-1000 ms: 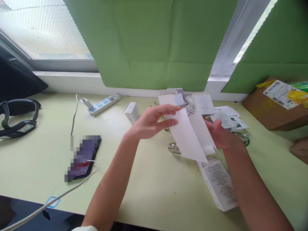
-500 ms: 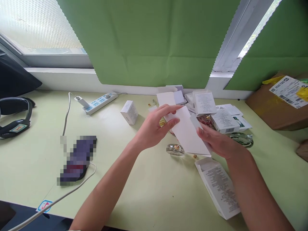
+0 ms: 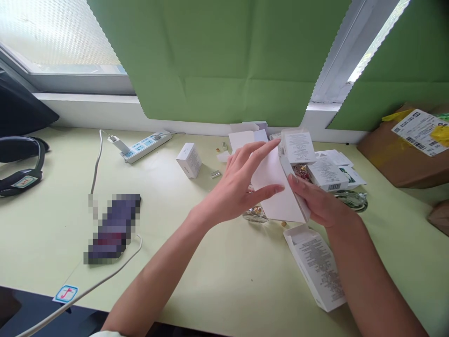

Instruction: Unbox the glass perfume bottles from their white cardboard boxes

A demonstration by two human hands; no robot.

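Two hands met over the far middle of the counter (image 3: 217,262), both on one white folded card sheet (image 3: 277,187), raised just above the surface. Left hand (image 3: 242,187) was half open, fingers spread across the sheet's left face, thumb under its lower edge. Right hand (image 3: 315,201) was loosely curled, gripping the sheet's right edge from beneath.

Handling, judged: sheet looked light, thin, semi-stiff, prone to creasing, not fragile, smooth enough to slide. Best held along edges or at the fold, with light pinch.

Count, largest first:
- One brown parcel (image 3: 403,150) with a shipping label, at the counter's right edge.
- One blurred phone (image 3: 114,229), toward the left front, cable attached.
- One power strip (image 3: 147,146) near the back edge, left of centre, one plug in it.
- One opened printed carton (image 3: 317,267) lying flat, front right, just below the hands.
- One small closed white box (image 3: 189,160) standing alone, back centre.
- Heap of small white boxes (image 3: 315,159) by the back edge behind the hands; at least five, exact number unclear.
- Two glass bottles: one (image 3: 352,199) right of the hands, one (image 3: 255,214) partly hidden under the sheet.
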